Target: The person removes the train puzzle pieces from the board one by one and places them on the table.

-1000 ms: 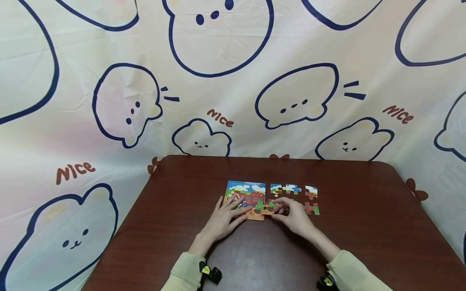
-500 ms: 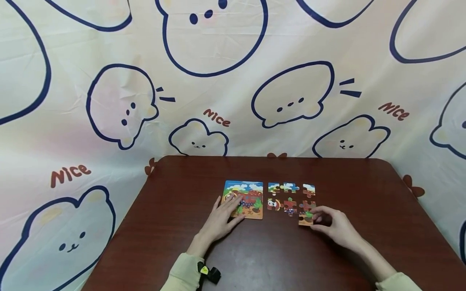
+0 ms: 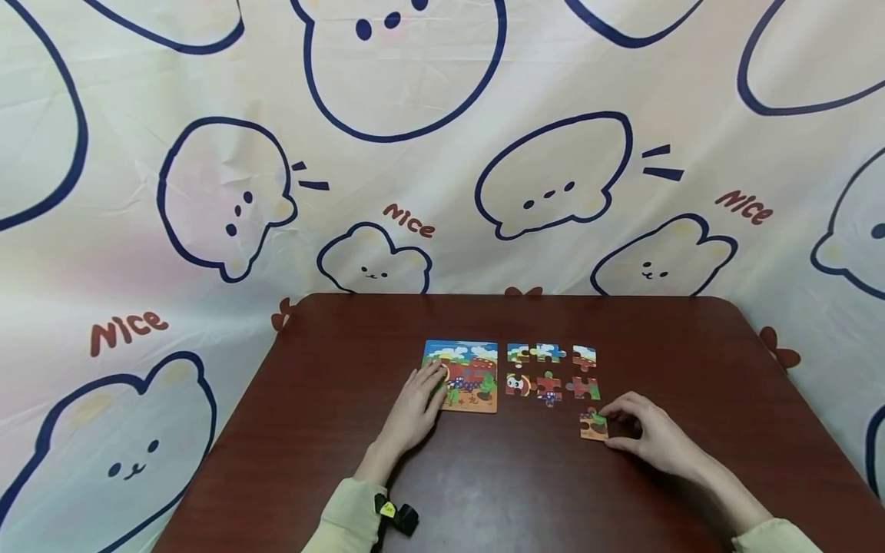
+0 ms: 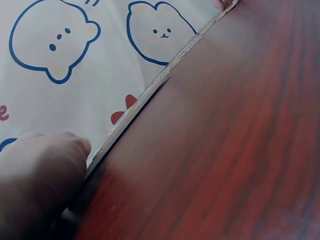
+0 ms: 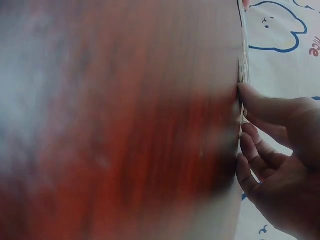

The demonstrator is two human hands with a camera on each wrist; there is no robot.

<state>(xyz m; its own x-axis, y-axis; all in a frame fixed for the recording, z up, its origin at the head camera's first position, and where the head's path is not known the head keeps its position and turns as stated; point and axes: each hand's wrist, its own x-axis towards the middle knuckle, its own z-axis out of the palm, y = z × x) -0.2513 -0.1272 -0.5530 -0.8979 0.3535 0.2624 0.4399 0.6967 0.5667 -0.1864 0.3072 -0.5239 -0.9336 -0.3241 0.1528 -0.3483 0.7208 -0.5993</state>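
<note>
My right hand (image 3: 653, 432) pinches the right edge of a jigsaw piece (image 3: 592, 425) with a green plant on orange ground. This piece lies low over the table, just below a red and green jigsaw piece (image 3: 585, 388). In the right wrist view my right hand (image 5: 280, 165) has thumb and fingertips down at the table surface. Straight fingers of my left hand (image 3: 413, 407) rest on the left edge of a colourful picture board (image 3: 477, 393) showing sky, a red vehicle and plants. The left wrist view catches only part of my left hand (image 4: 45, 175).
Several other jigsaw pieces form two rows right of the board, among them a cloud piece (image 3: 549, 352) and a white-faced piece (image 3: 518, 384). They lie on a dark brown table (image 3: 484, 491). A cartoon-printed cloth (image 3: 456, 177) hangs behind the table's far edge.
My right hand has carried the plant piece from the board's lower right corner to the right, below the rows, then slightly nearer me. My left hand has drawn back toward the board's left edge.
</note>
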